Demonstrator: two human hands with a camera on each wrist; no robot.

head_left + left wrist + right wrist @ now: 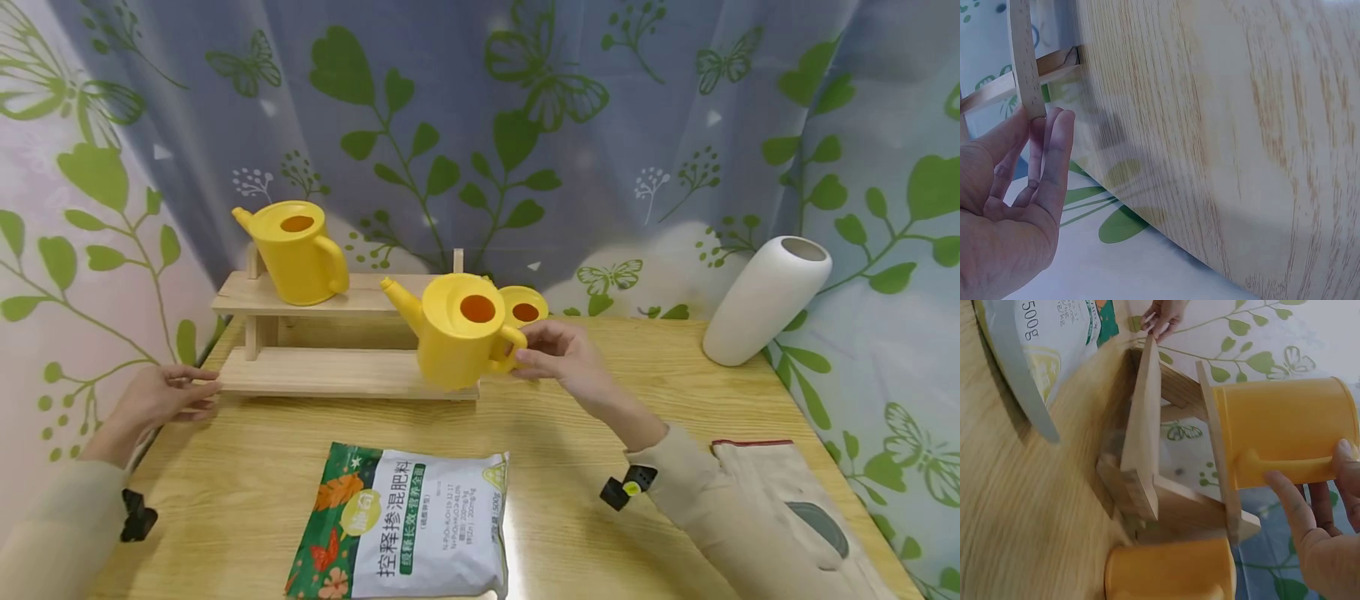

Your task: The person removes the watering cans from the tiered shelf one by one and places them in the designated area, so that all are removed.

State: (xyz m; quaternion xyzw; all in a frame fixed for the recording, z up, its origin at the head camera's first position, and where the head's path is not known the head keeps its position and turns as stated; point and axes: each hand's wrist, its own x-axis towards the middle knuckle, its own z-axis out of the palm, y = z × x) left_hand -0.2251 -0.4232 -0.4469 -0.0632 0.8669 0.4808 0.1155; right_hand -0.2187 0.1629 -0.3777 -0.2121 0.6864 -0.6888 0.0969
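My right hand [566, 362] pinches the handle of a yellow watering can [446, 350] between thumb and fingers. The can's spout points left, and in the head view it overlaps the right end of a two-tier wooden shelf [330, 371]. In the right wrist view, the held can [1288, 425] appears beside the upper board. At the shelf's far left, my left hand [161, 396] pinches the end of the lower board [1029, 81] between thumb and fingers. A second yellow watering can [292, 258] stands on the upper tier's left side.
Behind the held can, a third yellow watering can [525, 304] is partly hidden; the right wrist view shows this can [1169, 572] beside the shelf. A fertilizer bag [435, 517] lies in front. To the right are a leaning white vase [765, 304] and a beige cloth [780, 492].
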